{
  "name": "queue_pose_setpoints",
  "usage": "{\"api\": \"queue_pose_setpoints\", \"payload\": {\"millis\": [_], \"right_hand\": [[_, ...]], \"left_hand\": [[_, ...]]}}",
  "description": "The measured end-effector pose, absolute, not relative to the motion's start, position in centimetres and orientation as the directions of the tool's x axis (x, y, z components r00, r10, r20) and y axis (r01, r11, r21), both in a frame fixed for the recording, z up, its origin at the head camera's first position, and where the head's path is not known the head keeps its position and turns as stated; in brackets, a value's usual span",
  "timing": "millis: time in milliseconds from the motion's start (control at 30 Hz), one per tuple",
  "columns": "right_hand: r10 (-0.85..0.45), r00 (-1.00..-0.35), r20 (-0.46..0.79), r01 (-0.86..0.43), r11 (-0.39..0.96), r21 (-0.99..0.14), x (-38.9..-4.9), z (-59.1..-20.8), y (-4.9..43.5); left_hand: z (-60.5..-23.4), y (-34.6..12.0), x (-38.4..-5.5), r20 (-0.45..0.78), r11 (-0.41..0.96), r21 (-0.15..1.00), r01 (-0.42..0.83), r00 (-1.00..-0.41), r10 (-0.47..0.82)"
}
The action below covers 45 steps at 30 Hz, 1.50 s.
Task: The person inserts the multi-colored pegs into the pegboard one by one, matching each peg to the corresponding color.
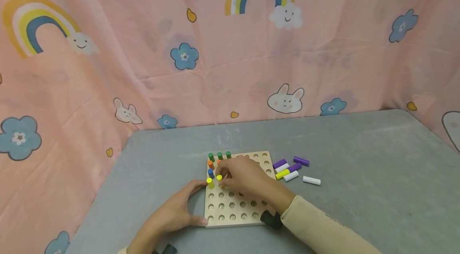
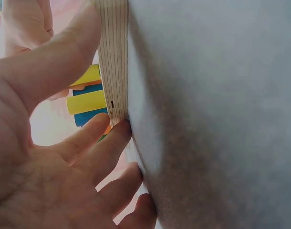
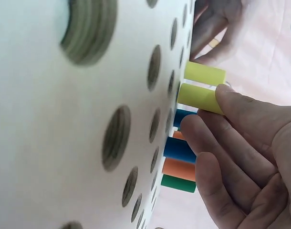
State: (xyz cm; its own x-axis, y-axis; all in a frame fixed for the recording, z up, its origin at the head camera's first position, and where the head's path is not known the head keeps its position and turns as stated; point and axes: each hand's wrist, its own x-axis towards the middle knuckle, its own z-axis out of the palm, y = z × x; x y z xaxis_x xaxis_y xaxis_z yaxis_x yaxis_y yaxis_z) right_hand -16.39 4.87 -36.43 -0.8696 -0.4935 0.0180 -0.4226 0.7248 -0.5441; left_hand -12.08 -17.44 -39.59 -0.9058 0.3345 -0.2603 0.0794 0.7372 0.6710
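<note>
Right hand (image 1: 246, 175) nearer: upright yellow cylindrical peg (image 1: 219, 178) pinched between thumb and finger, near left edge of pale wooden pegboard (image 1: 227, 212); edge touched by spread left hand (image 1: 175, 210).

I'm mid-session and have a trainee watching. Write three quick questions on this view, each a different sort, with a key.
1. Multiple choice: what does the left hand touch?
A) the cloth backdrop
B) the pegboard
C) a purple peg

2. True or false: the right hand is pinching a green peg.

3. Short answer: which three colours appear among the loose pegs lying to the right of the board?

Key:
1. B; its fingers and thumb rest against the left side.
2. False; it pinches a yellow peg.
3. Purple, white and yellow.
</note>
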Motion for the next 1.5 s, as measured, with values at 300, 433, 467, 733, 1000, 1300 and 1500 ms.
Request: {"api": "queue_pose_setpoints", "payload": {"millis": [300, 433, 467, 733, 1000, 1300, 1500], "right_hand": [[-0.508, -0.861, 0.025, -0.44, 0.718, -0.539, -16.4, -36.8, 4.6], [-0.51, -0.86, 0.006, -0.434, 0.727, -0.531, -16.4, -37.0, 4.5], [-0.511, -0.86, 0.003, -0.435, 0.729, -0.529, -16.4, -37.0, 4.5], [-0.515, -0.857, -0.005, -0.443, 0.744, -0.501, -16.0, -36.7, 5.4], [-0.363, -0.931, -0.02, -0.28, 0.75, -0.599, -14.0, -36.1, 9.3], [-0.199, -0.98, -0.006, -0.148, 0.748, -0.647, -11.9, -37.0, 13.8], [-0.183, -0.983, 0.014, -0.158, 0.802, -0.577, -12.3, -37.5, 16.0]], "left_hand": [[-39.7, -17.5, -12.0, -0.256, 0.736, 0.672, 0.083, -0.906, 0.336], [-39.8, -17.6, -12.0, -0.253, 0.735, 0.673, 0.087, -0.907, 0.338], [-39.8, -17.6, -12.0, -0.251, 0.733, 0.675, 0.088, -0.906, 0.34], [-39.8, -17.5, -12.0, -0.258, 0.729, 0.68, 0.079, -0.905, 0.338], [-39.7, -17.6, -11.8, -0.284, 0.755, 0.655, 0.028, -0.917, 0.28], [-40.0, -18.0, -11.7, -0.286, 0.761, 0.649, 0.024, -0.919, 0.273], [-40.1, -17.4, -12.2, -0.282, 0.75, 0.661, 0.038, -0.913, 0.295]]}}
